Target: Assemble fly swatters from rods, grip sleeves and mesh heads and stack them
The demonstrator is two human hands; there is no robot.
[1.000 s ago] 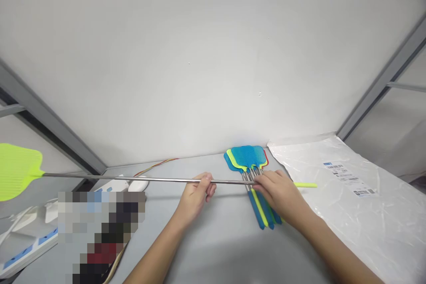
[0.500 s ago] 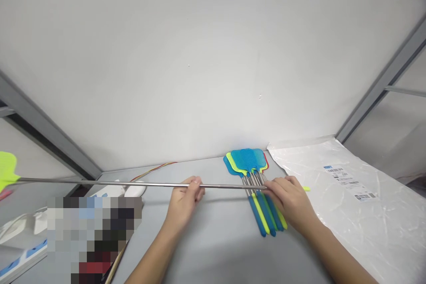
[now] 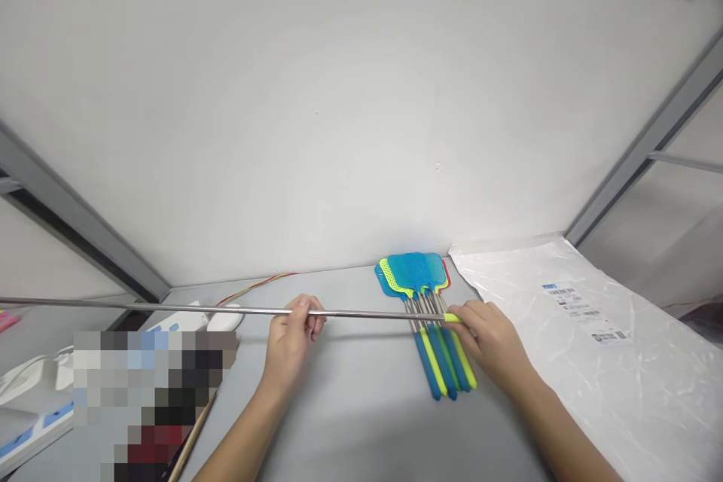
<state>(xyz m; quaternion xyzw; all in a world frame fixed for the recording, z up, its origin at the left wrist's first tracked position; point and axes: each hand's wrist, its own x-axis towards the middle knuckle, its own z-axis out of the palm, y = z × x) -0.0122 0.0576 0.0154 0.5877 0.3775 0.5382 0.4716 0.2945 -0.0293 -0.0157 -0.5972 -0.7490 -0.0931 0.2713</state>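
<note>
A fly swatter [image 3: 367, 314] with a long metal rod is stretched across the view, its head beyond the left edge. My left hand [image 3: 291, 335] pinches the rod between thumb and fingers. My right hand [image 3: 489, 335] is closed round the yellow-green grip at the rod's right end, a short piece of which shows beside the fingers. Beneath the rod, near the right hand, several other swatters [image 3: 415, 273] lie bunched on the grey table [image 3: 350, 422]. Their heads are blue, yellow-green and red, and their blue, green and yellow-green grips point towards me.
A white plastic mailer [image 3: 638, 384] with a printed label spreads over the table's right side. At the left are a power strip [image 3: 39, 429], a white computer mouse [image 3: 224, 318] and a blurred-out patch. Thin coloured wires [image 3: 248, 289] run along the back, below a pale wall.
The swatter has shifted left, its head leaving the view. My left hand moved left with the rod, while my right hand now sits on the grip instead of the rod.
</note>
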